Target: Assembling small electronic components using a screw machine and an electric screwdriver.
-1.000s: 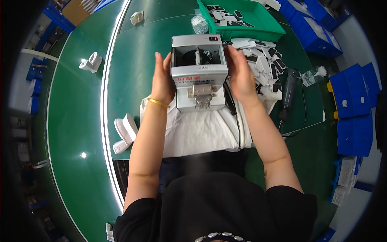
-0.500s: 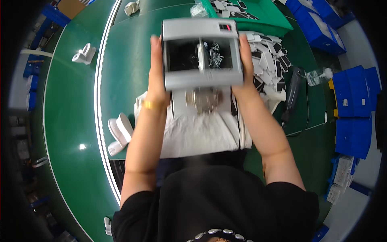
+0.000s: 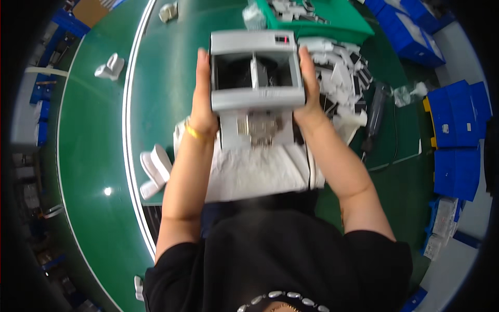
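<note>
Both my hands grip a grey box-shaped screw feeder (image 3: 257,99) by its two sides. My left hand (image 3: 202,106) presses against its left side, and my right hand (image 3: 310,96) against its right. A small red-lit display (image 3: 282,39) sits at the top right of the housing. Through the window, a dark interior with a pale upright divider (image 3: 254,72) shows; small shiny metal pieces to its right are blurred. Just below the feeder is a metal fixture (image 3: 259,128) on a pale plate. A white cloth (image 3: 254,174) lies in front of it.
Beyond stands a green bin (image 3: 338,28) of white and black parts. More such parts (image 3: 340,75) are heaped on the right, near a dark electric screwdriver (image 3: 375,117) with a cord. White curved pieces (image 3: 155,170) lie on the left. Blue bins (image 3: 457,117) line the right side.
The feeder, still between both hands, has shifted slightly left. The shiny metal pieces seen right of the divider earlier show less distinctly now.
</note>
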Action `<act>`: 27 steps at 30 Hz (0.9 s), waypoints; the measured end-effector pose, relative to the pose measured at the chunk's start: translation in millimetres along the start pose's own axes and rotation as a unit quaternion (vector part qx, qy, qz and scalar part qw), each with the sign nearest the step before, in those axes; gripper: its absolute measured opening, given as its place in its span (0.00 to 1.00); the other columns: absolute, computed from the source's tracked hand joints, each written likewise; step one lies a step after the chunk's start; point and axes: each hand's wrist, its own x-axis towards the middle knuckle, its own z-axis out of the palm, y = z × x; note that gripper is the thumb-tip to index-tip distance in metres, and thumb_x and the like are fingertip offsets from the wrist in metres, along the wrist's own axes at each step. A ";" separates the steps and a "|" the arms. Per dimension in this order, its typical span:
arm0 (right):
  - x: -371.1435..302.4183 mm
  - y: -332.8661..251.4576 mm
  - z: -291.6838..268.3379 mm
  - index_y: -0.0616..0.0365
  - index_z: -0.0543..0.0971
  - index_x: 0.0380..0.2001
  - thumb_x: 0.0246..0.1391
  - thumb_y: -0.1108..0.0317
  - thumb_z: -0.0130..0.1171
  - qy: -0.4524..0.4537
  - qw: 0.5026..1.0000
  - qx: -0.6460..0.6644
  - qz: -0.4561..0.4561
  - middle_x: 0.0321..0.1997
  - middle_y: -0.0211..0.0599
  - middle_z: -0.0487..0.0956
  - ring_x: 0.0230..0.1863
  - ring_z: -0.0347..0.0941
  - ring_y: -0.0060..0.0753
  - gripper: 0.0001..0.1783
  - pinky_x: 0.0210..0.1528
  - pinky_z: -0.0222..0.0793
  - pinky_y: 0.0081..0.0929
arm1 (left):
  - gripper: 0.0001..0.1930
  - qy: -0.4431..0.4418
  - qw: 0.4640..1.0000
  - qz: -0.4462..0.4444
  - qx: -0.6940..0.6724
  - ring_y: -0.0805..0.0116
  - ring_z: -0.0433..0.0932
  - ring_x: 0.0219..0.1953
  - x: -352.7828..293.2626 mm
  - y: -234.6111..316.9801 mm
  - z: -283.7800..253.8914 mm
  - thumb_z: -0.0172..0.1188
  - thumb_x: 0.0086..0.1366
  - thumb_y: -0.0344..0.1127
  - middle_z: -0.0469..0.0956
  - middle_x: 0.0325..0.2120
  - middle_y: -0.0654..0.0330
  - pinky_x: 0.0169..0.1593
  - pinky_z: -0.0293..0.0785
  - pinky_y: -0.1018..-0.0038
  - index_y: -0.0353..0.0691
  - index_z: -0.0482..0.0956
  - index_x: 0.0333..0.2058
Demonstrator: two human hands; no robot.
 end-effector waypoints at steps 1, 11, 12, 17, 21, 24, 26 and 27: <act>-1.7 -2.9 44.4 0.61 0.55 0.69 0.73 0.51 0.32 0.165 0.967 -0.195 -0.014 0.67 0.35 0.65 0.66 0.61 0.27 0.31 0.68 0.54 0.27 | 0.34 0.025 1.000 0.002 -0.011 0.70 0.69 0.58 -1.5 -5.5 -3.7 0.39 0.73 0.62 0.70 0.58 0.62 0.62 0.65 0.71 0.42 0.63 0.65; 17.6 -31.6 15.7 0.59 0.61 0.66 0.70 0.48 0.39 0.173 0.906 -0.385 -0.011 0.67 0.38 0.65 0.67 0.60 0.33 0.31 0.71 0.51 0.32 | 0.34 0.073 0.995 -0.053 -0.039 0.65 0.64 0.64 20.8 11.7 19.2 0.39 0.74 0.60 0.64 0.64 0.61 0.67 0.58 0.68 0.42 0.56 0.69; 22.8 -35.2 29.4 0.61 0.65 0.63 0.68 0.48 0.43 0.217 0.939 -0.264 0.025 0.68 0.39 0.63 0.69 0.58 0.36 0.31 0.73 0.47 0.34 | 0.35 0.060 0.996 -0.046 -0.039 0.65 0.62 0.65 20.9 1.0 12.4 0.39 0.74 0.60 0.63 0.65 0.61 0.68 0.57 0.69 0.41 0.56 0.69; 9.7 -24.2 24.5 0.62 0.56 0.69 0.71 0.52 0.40 0.174 0.945 -0.276 -0.018 0.71 0.37 0.60 0.72 0.52 0.35 0.32 0.74 0.43 0.33 | 0.34 -0.001 0.994 -0.050 -0.100 0.65 0.67 0.61 21.4 8.9 13.1 0.39 0.73 0.60 0.67 0.61 0.59 0.65 0.61 0.69 0.39 0.63 0.65; 41.1 -19.6 8.7 0.61 0.61 0.66 0.72 0.53 0.37 0.201 0.978 0.022 0.055 0.67 0.35 0.65 0.66 0.59 0.26 0.29 0.69 0.51 0.28 | 0.40 0.046 0.999 -0.001 -0.005 0.64 0.71 0.57 52.5 -10.5 15.5 0.45 0.67 0.69 0.70 0.59 0.58 0.59 0.69 0.67 0.42 0.66 0.63; 44.1 -26.1 -2.1 0.59 0.69 0.60 0.70 0.46 0.38 0.213 0.968 -0.097 0.089 0.57 0.32 0.74 0.57 0.67 0.25 0.29 0.62 0.59 0.24 | 0.38 0.014 0.993 -0.095 -0.069 0.64 0.76 0.52 50.6 0.3 21.3 0.44 0.67 0.69 0.75 0.53 0.58 0.55 0.73 0.68 0.43 0.70 0.60; 58.5 -26.9 1.0 0.57 0.74 0.54 0.68 0.44 0.40 0.251 0.961 -0.013 0.117 0.51 0.29 0.77 0.50 0.70 0.23 0.29 0.56 0.63 0.23 | 0.37 -0.006 0.993 -0.086 -0.084 0.65 0.77 0.49 69.2 -6.5 14.0 0.45 0.66 0.70 0.77 0.50 0.59 0.52 0.75 0.68 0.43 0.72 0.57; 63.6 -25.9 -0.8 0.56 0.75 0.53 0.68 0.44 0.41 0.254 0.960 -0.017 0.114 0.50 0.29 0.77 0.50 0.70 0.22 0.29 0.54 0.64 0.22 | 0.37 -0.006 0.993 -0.087 -0.084 0.65 0.77 0.49 76.4 -7.9 11.5 0.45 0.66 0.70 0.77 0.50 0.59 0.52 0.75 0.68 0.43 0.72 0.57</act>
